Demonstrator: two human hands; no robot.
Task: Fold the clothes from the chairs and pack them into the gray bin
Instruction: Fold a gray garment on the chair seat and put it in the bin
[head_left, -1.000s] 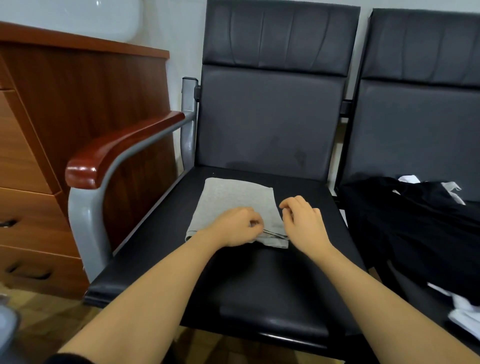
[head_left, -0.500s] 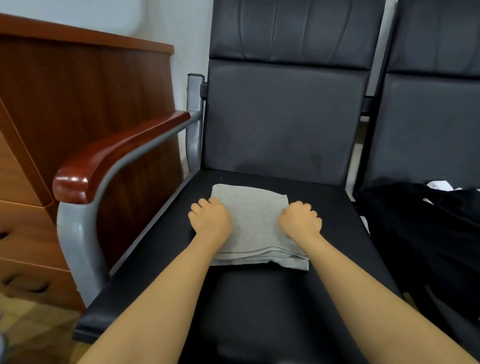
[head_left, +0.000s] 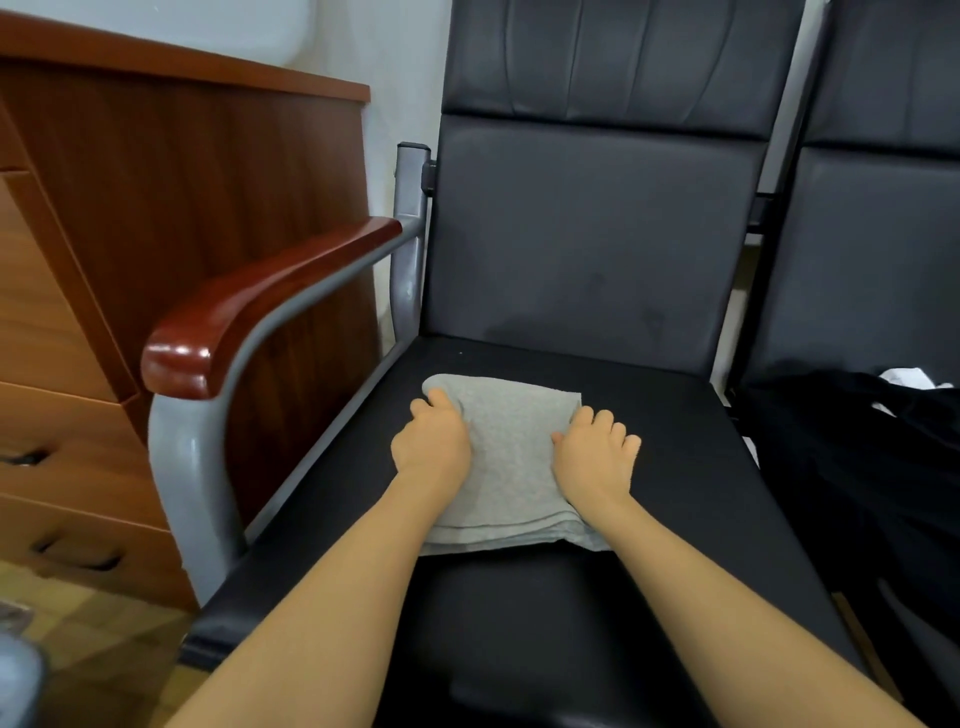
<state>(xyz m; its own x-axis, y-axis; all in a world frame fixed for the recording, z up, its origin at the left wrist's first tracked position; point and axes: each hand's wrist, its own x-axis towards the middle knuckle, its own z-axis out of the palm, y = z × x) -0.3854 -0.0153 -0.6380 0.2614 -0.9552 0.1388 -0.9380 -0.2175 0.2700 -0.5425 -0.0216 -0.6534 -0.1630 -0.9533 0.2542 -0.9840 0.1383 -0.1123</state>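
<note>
A folded gray cloth (head_left: 511, 457) lies flat on the black seat of the left chair (head_left: 519, 623). My left hand (head_left: 431, 447) sits on its left edge with curled fingers gripping the far left corner. Over the cloth's right edge lies my right hand (head_left: 597, 457), thumb on the fabric and fingers spread, their tips on the seat beside it. A pile of black clothes (head_left: 857, 467) with a bit of white fabric (head_left: 909, 376) covers the right chair's seat. A gray rounded object (head_left: 15, 675), perhaps the bin, shows at the bottom left corner.
The left chair has a red-brown wooden armrest (head_left: 249, 306) on a gray metal frame. A wooden drawer cabinet (head_left: 130, 234) stands close to its left. Wood-patterned floor (head_left: 104, 639) shows below the cabinet.
Both hands moved from the cloth's near edge to its left and right sides. My right fingers have since spread out. The view has come closer and shifted left.
</note>
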